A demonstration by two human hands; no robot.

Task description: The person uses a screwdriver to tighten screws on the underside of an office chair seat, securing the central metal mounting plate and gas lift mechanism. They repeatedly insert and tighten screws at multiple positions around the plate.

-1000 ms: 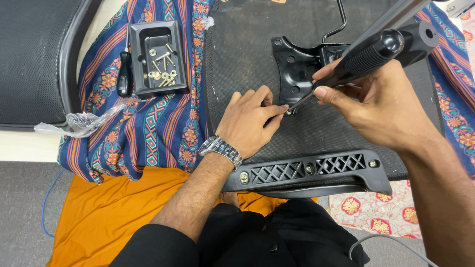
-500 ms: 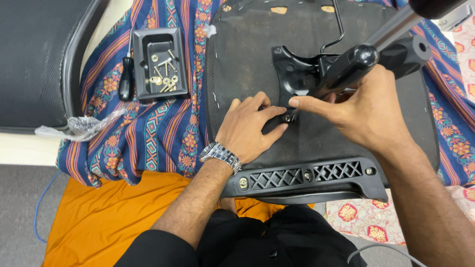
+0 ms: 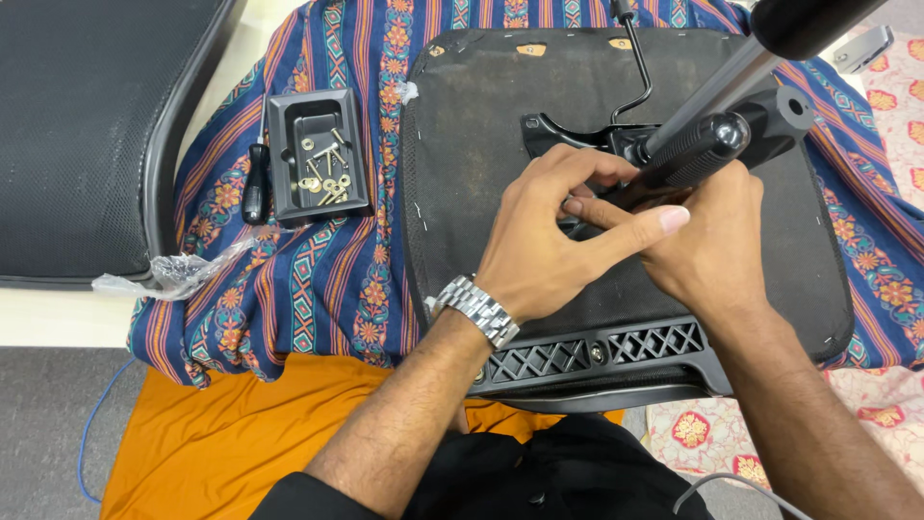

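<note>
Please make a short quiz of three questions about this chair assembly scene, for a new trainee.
1. True or false: the small black tray with screws and washers lies on the striped cloth, to the left of the upturned seat base.
2. What is on the wrist of the left hand?
A. a cloth band
B. a metal watch
C. nothing
3. Fill in: both hands meet at the black metal ____ fixed to the underside of the seat.

Key
1. True.
2. B, the metal watch.
3. Bracket. The right hand lies beside the left hand there, under the black handle; the fingertips hide what they grip.
</note>
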